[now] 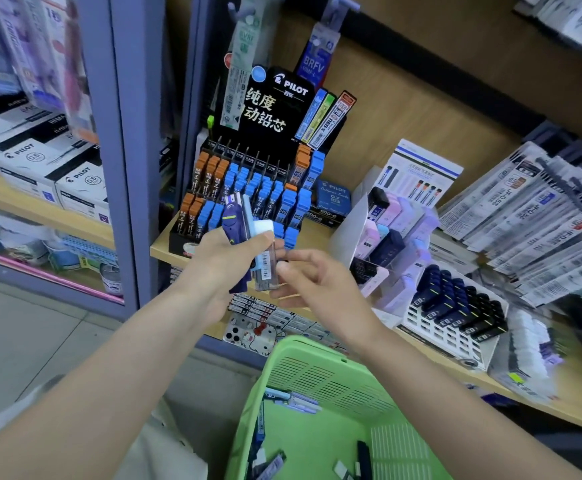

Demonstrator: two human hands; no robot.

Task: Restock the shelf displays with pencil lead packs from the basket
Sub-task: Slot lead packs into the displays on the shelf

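My left hand [225, 259] grips a bundle of pencil lead packs [248, 233]: a dark purple one, a clear one with a barcode and a pale blue-capped one. My right hand [312, 280] is beside them, fingertips touching the lower end of the clear pack. Behind stands the black Pilot lead display [248, 188] with rows of orange- and blue-capped packs. The green basket [317, 403] sits below my arms with several loose packs in it.
A white tiered display [455, 317] of dark blue packs stands at the right, with pastel packs [397, 233] behind it. Hanging refill packets [542, 223] fill the far right. A purple cabinet post [126, 150] and boxed Pilot refills [40, 161] lie to the left.
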